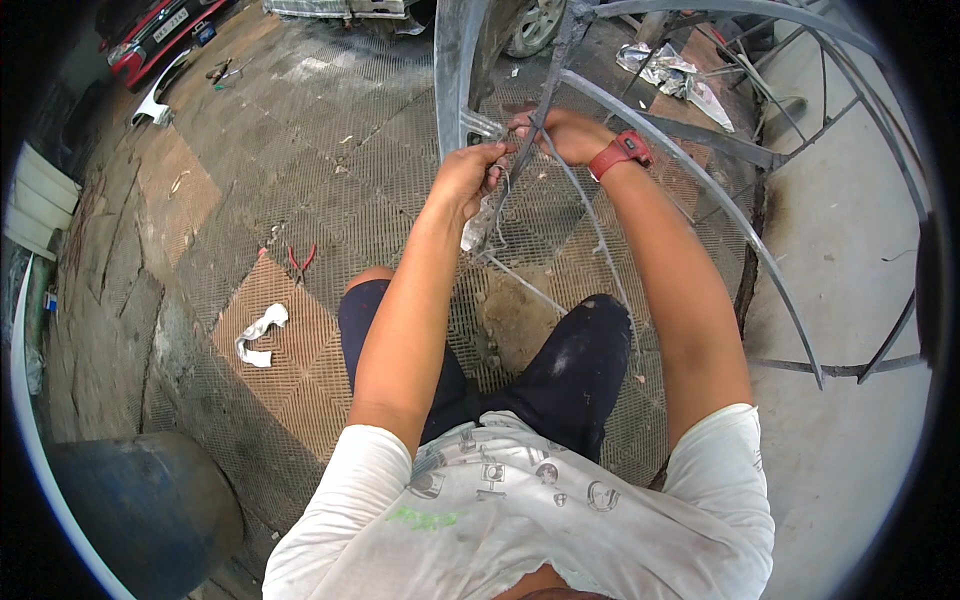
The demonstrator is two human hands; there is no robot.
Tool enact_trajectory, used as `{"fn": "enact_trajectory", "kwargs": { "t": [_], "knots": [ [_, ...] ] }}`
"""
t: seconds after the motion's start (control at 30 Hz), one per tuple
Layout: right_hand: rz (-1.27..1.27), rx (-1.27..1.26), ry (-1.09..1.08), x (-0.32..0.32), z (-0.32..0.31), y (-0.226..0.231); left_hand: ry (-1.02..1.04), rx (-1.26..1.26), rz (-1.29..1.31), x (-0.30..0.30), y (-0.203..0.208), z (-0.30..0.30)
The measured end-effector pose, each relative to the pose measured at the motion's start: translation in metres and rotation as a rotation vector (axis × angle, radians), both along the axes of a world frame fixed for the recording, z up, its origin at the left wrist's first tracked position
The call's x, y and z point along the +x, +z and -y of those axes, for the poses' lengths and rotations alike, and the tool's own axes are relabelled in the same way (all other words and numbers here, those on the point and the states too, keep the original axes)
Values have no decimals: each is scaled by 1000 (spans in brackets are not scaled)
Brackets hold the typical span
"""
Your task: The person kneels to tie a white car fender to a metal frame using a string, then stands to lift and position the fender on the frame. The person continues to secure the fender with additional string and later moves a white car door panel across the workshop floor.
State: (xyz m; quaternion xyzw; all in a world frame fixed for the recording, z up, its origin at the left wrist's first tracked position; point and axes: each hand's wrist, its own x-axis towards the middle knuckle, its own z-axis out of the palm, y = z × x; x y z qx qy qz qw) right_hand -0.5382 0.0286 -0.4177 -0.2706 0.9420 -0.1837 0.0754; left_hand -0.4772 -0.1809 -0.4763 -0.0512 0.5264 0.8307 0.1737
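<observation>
My left hand (468, 175) is closed around thin grey wire (497, 205) and a bit of pale rag at a dark metal bar (545, 100) of a curved steel frame. My right hand (560, 132), with a red band on its wrist, grips the same bar just beyond, its fingers wrapped around the bar and the wire. Loose wire ends (600, 235) trail down toward my knees. I am squatting, with dark shorts and a white shirt below.
Red-handled pliers (300, 262) and a white rag (260, 335) lie on the patterned tile floor at left. A blue drum (150, 510) stands lower left. The curved frame (780, 285) arcs to my right over concrete. A red car (150, 35) and crumpled foil (670, 75) are farther off.
</observation>
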Motion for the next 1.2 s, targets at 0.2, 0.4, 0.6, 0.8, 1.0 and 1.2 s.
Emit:
{"fn": "enact_trajectory", "kwargs": {
  "t": [0.2, 0.4, 0.6, 0.8, 1.0, 1.2],
  "knots": [
    [244, -120, -120, 4, 8, 13, 74, 300, 116, 19, -10, 8],
    [346, -398, -293, 3, -27, -16, 95, 459, 172, 30, -11, 2],
    [325, -407, -379, 13, -33, -21, 75, 350, 37, 35, -23, -2],
    [340, -421, -407, 52, -20, 21, 81, 373, 33, 48, -29, -25],
    [270, -329, -373, 50, -28, 12, 194, 543, 114, 54, -34, -42],
    [186, -245, -211, 42, -15, 16, 37, 232, -16, 61, -21, -8]
  ]
}}
